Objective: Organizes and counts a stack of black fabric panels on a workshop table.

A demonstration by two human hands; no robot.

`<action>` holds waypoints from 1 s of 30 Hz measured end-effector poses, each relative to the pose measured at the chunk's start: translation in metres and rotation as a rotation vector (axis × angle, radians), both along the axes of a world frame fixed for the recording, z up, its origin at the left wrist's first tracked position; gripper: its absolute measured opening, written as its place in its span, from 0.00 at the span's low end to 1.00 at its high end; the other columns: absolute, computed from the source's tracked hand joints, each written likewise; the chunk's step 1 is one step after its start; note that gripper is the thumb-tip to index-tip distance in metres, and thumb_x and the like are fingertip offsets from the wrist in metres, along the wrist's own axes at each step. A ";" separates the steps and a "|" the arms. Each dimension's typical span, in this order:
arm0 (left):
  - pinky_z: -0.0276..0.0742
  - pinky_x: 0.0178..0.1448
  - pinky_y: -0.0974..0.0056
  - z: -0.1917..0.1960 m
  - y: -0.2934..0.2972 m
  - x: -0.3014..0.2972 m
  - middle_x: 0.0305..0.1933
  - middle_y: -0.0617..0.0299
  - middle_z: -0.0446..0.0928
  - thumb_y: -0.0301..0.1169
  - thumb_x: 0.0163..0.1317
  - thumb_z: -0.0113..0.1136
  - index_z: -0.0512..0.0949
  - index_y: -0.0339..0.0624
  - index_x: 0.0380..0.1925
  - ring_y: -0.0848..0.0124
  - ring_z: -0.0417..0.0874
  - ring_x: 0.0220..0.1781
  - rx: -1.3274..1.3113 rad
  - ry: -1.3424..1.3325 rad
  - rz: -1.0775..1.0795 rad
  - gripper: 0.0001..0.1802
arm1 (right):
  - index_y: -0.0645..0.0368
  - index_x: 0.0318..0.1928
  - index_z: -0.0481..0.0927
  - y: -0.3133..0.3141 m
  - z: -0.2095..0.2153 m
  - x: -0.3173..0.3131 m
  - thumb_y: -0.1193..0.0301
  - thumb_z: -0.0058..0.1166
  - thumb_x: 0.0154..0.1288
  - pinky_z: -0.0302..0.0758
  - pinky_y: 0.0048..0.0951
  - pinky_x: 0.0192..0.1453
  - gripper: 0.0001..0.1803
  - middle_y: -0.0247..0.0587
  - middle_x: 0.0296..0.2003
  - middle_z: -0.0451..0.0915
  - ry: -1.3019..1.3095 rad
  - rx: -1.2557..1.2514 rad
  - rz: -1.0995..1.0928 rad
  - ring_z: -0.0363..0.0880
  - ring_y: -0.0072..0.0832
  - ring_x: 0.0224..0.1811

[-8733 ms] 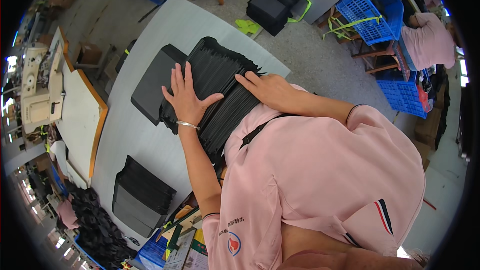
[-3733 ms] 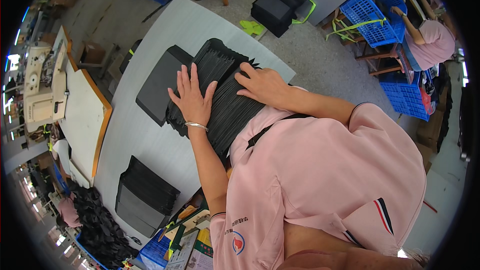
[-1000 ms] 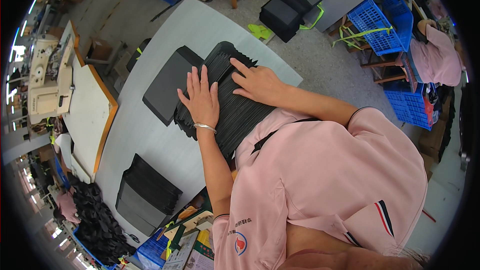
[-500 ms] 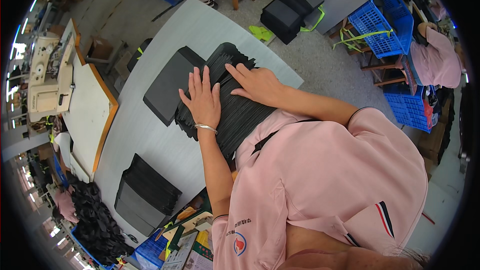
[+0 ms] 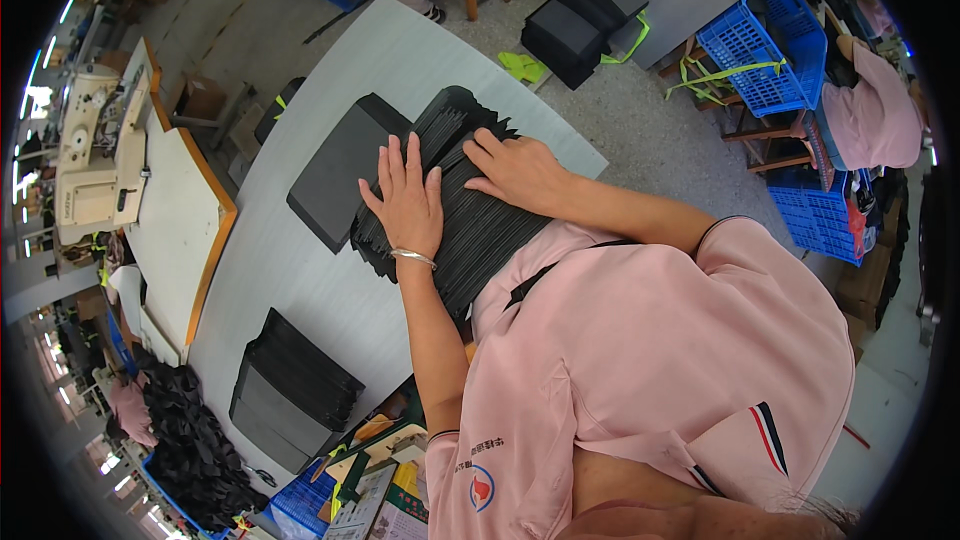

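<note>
Note, at the body-side edge of the pale grey tabletop, beneath an open, spread left hand and a half-curled right hand, the dense row of thin black sheets, probably flexible, slippery and weighty together, best held by both ends.

- Left hand: back up, fingers extended, slightly fanned; thumb apart at right.
- Left forearm: rises from below, wrist near straight.
- Right hand: back up, fingers bent, pointing left; thumb separated from index.
- Right forearm: angled in from right.
</note>
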State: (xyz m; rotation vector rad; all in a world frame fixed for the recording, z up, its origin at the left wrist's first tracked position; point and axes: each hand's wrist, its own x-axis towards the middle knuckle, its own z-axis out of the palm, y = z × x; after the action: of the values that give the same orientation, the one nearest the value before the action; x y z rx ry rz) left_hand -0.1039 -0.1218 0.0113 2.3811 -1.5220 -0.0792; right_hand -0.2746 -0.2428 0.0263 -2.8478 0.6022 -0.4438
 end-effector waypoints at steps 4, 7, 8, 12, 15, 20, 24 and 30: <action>0.37 0.81 0.35 0.001 0.000 0.000 0.83 0.63 0.56 0.47 0.77 0.46 0.59 0.61 0.78 0.62 0.53 0.84 0.001 -0.004 -0.001 0.31 | 0.58 0.53 0.74 0.000 0.001 0.001 0.52 0.65 0.62 0.79 0.33 0.32 0.28 0.42 0.45 0.73 -0.014 -0.010 -0.003 0.82 0.32 0.28; 0.38 0.81 0.35 0.000 0.000 0.000 0.83 0.63 0.56 0.47 0.77 0.46 0.59 0.61 0.78 0.62 0.53 0.84 0.001 -0.007 -0.004 0.31 | 0.58 0.53 0.75 0.001 0.004 0.001 0.52 0.65 0.62 0.79 0.33 0.32 0.28 0.42 0.46 0.74 -0.023 -0.025 -0.015 0.81 0.32 0.27; 0.38 0.81 0.35 0.000 0.000 0.000 0.83 0.63 0.56 0.47 0.77 0.46 0.59 0.61 0.78 0.62 0.53 0.84 0.000 -0.007 -0.005 0.31 | 0.58 0.53 0.75 0.001 0.003 0.001 0.52 0.65 0.62 0.79 0.33 0.32 0.28 0.42 0.46 0.74 -0.023 -0.026 -0.015 0.81 0.32 0.27; 0.38 0.81 0.35 0.001 0.001 -0.002 0.83 0.63 0.56 0.47 0.77 0.46 0.60 0.61 0.78 0.62 0.53 0.84 0.007 -0.016 -0.005 0.31 | 0.57 0.50 0.75 -0.003 0.001 0.001 0.52 0.65 0.62 0.80 0.35 0.36 0.26 0.44 0.52 0.74 -0.039 0.014 0.008 0.82 0.33 0.30; 0.38 0.81 0.36 0.001 0.002 -0.003 0.83 0.62 0.56 0.47 0.77 0.46 0.60 0.61 0.78 0.62 0.53 0.84 0.011 -0.016 -0.001 0.31 | 0.57 0.48 0.75 -0.008 0.004 0.003 0.52 0.65 0.62 0.80 0.37 0.38 0.25 0.47 0.62 0.73 -0.054 0.028 0.042 0.82 0.33 0.32; 0.38 0.81 0.35 0.001 0.001 -0.002 0.83 0.63 0.56 0.47 0.77 0.46 0.59 0.61 0.78 0.62 0.53 0.84 0.016 -0.014 -0.003 0.31 | 0.56 0.46 0.75 -0.007 -0.001 0.003 0.52 0.65 0.62 0.79 0.35 0.38 0.24 0.51 0.70 0.70 -0.037 -0.008 0.047 0.82 0.33 0.32; 0.37 0.81 0.35 -0.001 0.001 -0.002 0.83 0.63 0.55 0.48 0.77 0.45 0.59 0.62 0.78 0.62 0.53 0.84 0.017 -0.024 -0.002 0.31 | 0.57 0.48 0.76 -0.003 -0.006 0.003 0.51 0.65 0.62 0.79 0.34 0.39 0.25 0.52 0.67 0.72 -0.034 -0.079 0.029 0.81 0.32 0.32; 0.38 0.81 0.35 0.000 0.001 -0.002 0.83 0.63 0.55 0.48 0.77 0.45 0.59 0.62 0.79 0.62 0.52 0.84 0.025 -0.034 -0.005 0.31 | 0.58 0.52 0.75 0.001 -0.011 0.003 0.51 0.65 0.62 0.78 0.34 0.39 0.27 0.48 0.58 0.76 -0.039 -0.122 0.016 0.81 0.32 0.32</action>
State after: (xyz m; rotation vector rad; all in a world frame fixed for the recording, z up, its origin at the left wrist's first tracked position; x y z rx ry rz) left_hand -0.1059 -0.1209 0.0111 2.4094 -1.5515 -0.0592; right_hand -0.2720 -0.2418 0.0158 -2.9486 0.5629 -0.5506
